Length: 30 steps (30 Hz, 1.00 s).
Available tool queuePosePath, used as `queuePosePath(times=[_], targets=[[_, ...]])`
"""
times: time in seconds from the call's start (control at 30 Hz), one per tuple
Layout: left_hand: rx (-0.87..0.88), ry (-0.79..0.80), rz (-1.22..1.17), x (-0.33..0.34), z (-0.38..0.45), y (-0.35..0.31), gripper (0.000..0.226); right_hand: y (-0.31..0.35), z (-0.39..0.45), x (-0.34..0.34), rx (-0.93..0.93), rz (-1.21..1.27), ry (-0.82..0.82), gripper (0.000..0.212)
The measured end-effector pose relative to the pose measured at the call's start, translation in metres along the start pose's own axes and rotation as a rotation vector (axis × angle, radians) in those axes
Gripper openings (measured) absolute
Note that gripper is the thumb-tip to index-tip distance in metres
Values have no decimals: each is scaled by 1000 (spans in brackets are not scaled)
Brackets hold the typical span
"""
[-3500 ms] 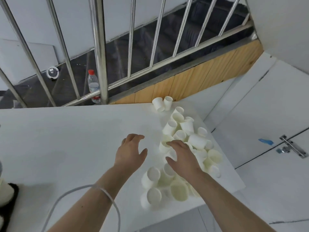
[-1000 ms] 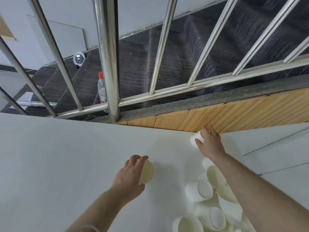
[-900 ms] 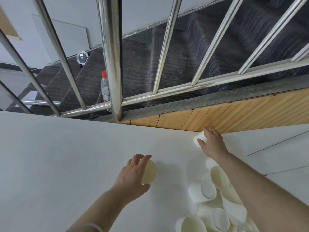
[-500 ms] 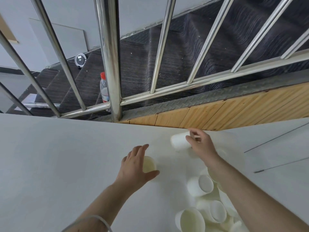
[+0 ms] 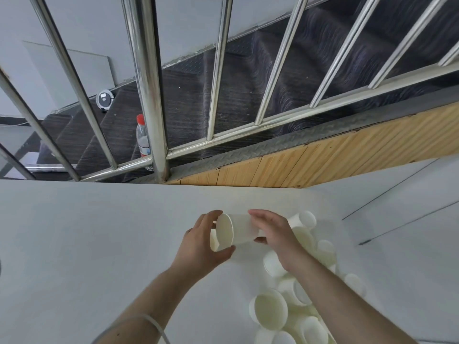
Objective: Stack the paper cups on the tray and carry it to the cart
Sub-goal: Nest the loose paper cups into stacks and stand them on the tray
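A white surface [image 5: 87, 244] below a steel railing [image 5: 146, 95]; the right hand [image 5: 274, 234] grips a sideways cup [image 5: 236, 232], mouth leftward toward the second cup [image 5: 213, 240] in the left hand [image 5: 202, 244]'s curled fingers; loose cups [image 5: 298, 294] lie right.

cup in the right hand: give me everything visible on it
The paper cup is plain white, paper by the look, with a rolled rim and a cream inside, undented. It lies on its side above the white table, open mouth facing left toward the left hand, base to the right. The right hand grips its body, fingers over the top. The left hand holds a second cup at its mouth; nesting depth cannot be told.
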State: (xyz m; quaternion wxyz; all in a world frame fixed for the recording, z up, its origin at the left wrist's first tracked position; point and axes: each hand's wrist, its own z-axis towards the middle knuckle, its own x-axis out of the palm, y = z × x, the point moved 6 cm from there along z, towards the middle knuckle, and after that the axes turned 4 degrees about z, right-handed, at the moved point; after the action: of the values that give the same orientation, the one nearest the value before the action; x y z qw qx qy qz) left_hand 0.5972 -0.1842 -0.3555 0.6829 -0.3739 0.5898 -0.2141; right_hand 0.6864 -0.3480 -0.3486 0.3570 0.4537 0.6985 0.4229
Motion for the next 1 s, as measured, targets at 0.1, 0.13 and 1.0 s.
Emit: queuePosePath(times=[0.1,0.13,1.0], targets=[[52,16,113,3,1,-8,75,7,-13,-6,-224,-254,-162,10],[72,26,155,6,1,-12,74,7,-17,-3,-256,-287,-143,13],[-207,249,602,10,-4,27,68,-39,-10,41,-193,-1119,194,79]])
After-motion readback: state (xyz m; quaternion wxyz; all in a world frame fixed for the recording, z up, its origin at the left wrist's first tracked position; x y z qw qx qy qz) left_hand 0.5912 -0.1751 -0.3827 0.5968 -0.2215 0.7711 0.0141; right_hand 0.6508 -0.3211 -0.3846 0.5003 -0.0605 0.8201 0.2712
